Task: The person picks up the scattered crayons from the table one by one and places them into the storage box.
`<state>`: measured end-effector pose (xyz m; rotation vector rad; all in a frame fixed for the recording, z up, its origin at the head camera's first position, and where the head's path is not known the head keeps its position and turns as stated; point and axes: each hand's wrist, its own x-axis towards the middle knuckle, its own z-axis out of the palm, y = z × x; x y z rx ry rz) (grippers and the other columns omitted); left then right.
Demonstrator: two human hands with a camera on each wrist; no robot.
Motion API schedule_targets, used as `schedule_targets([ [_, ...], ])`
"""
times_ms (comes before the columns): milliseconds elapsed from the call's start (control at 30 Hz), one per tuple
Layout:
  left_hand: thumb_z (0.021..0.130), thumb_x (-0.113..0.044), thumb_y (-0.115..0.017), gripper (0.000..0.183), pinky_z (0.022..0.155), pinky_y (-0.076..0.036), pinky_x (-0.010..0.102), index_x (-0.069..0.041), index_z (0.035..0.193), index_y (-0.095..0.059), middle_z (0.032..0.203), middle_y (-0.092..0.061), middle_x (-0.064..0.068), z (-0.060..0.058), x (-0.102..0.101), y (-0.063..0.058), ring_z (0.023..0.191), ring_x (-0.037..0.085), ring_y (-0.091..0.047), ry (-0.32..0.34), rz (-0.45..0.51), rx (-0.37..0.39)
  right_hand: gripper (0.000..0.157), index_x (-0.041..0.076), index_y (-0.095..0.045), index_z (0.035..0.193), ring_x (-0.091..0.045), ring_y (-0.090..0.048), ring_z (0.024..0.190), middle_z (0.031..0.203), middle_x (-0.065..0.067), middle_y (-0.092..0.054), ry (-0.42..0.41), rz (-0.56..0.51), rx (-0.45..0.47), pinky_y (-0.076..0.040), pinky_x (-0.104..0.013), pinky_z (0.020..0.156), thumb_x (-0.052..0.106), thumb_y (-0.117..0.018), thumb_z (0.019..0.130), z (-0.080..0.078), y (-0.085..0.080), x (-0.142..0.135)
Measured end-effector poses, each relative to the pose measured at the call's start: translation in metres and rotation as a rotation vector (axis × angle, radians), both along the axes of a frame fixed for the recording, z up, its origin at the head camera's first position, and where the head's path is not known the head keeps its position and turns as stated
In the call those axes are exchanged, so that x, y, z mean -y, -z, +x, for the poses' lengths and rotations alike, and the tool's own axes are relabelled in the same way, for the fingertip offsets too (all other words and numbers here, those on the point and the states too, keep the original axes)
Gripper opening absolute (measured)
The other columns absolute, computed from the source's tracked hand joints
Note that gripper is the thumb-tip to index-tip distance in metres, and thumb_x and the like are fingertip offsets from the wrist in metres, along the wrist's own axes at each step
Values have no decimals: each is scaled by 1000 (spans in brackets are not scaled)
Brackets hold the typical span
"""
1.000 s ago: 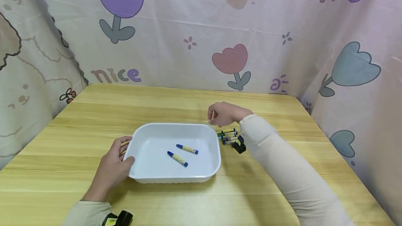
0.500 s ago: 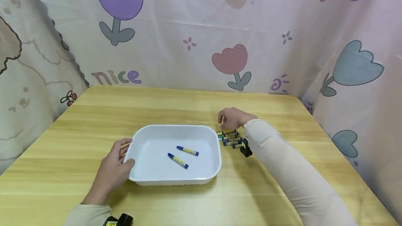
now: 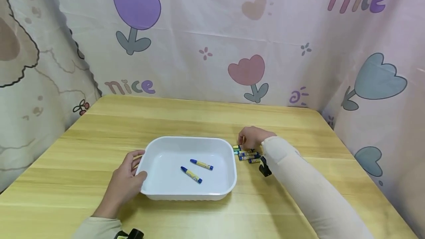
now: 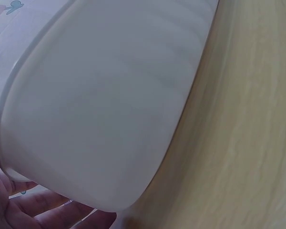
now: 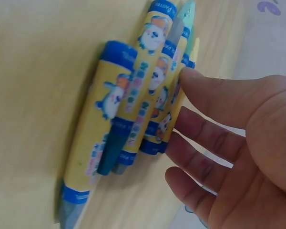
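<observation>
My left hand grips the left end of a white plastic tray, thumb over the rim and fingers along the outside. In the left wrist view the tray's outer wall fills much of the picture, with fingers curled behind it. Two blue-tipped oil pastels, one behind the other, lie in the tray. Right of the tray, my right hand reaches down over a group of oil pastels. In the right wrist view its thumb and fingertips are right at the farthest pastel, fingers loosely bent.
The pastels outside lie side by side close to the tray's right wall; the nearest one sits slightly apart. A wooden table carries everything. A printed cloth hangs behind and along both sides.
My right hand has come down and rightward from above the tray's back right corner onto the pastels. My left hand keeps its hold on the tray. The head view has tilted slightly upward.
</observation>
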<state>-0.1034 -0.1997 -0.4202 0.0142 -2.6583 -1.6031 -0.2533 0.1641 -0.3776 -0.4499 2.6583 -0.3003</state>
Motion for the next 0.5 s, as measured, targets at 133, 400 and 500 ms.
schedule_targets([
  [133,90,0,-49,57,87,-53,45,-3,144,-31,142,-43,29,0,-1,0,125,43,-48,0,1,2,7,12,-67,93,-18,-59,84,92,0,-64,-6,-24,-13,-54,-34,76,7,-69,88,1,3,-4],
  [400,90,1,-49,58,88,-52,47,-3,145,-31,143,-42,30,3,-1,-2,126,44,-47,-9,-3,-1,7,12,-65,90,-18,-58,82,89,0,-62,-20,-67,-24,-53,-33,74,6,-69,88,1,6,-5],
  [500,90,2,-49,57,87,-53,46,-2,144,-32,142,-43,29,3,-2,-2,125,43,-48,-6,6,-6,6,11,-66,91,-18,-58,81,88,1,-63,-46,-62,-35,-53,-33,74,6,-68,89,1,7,-7],
])
